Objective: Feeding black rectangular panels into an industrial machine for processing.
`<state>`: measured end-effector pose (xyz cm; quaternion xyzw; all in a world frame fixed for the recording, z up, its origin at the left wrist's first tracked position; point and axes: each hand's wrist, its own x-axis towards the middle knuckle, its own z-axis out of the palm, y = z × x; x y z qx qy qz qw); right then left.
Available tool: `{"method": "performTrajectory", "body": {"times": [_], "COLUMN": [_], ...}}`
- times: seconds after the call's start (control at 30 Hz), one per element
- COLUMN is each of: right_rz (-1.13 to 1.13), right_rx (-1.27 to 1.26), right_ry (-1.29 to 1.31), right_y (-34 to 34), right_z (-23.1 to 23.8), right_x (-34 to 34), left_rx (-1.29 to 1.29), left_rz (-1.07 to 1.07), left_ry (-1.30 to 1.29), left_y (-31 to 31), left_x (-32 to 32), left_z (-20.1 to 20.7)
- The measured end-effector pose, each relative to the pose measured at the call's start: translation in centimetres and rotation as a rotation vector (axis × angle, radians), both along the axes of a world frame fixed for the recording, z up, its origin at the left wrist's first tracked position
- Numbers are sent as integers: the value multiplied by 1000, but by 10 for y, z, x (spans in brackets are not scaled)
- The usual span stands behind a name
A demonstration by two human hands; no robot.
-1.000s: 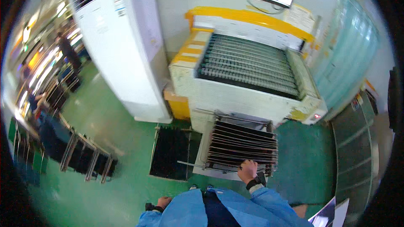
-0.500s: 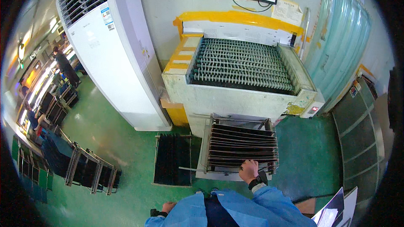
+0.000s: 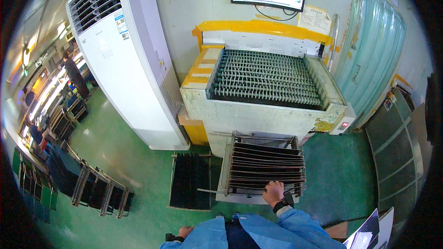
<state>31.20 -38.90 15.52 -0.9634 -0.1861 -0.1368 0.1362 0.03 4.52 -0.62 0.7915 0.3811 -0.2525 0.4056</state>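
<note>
My right hand (image 3: 274, 192) is at the near edge of a metal rack (image 3: 302, 189) that stands in front of the roller machine. Thin dark panels (image 3: 265, 162) lie across this rack in rows, with gaps between them. The fingers of that hand are curled down at the nearest rows; what they grip, if anything, is hidden. A black band circles the wrist, below a blue sleeve. Low beside my body, my left hand (image 3: 186, 231) hangs away from the racks, its fingers mostly out of sight.
Left of the rack stands a second rack of upright dark panels (image 3: 189, 182). Behind are the roller machine (image 3: 272, 115) and a tall white air conditioner (image 3: 124, 78). A rack cart (image 3: 99, 191) is at left; framed screens (image 3: 392, 147) lean at right. People work far left.
My view has tilted up slightly, so the machine and racks appear lower in the picture. My right hand stays at the rack's near edge, and my left hand is still low at my side.
</note>
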Motion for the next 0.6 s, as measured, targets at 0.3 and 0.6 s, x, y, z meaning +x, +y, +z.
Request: {"method": "performTrajectory", "body": {"times": [0.3,0.6], "right_rz": [-1,9], "right_rx": [-36,-25], "right_ry": [-7,10], "right_y": [1,-1], "right_z": [3,2], "right_x": [-1,-10], "left_rx": [26,34], "left_rz": [37,29], "left_ry": [-5,-10], "left_y": [-6,-3], "left_x": [2,-18], "left_z": [21,-14]}}
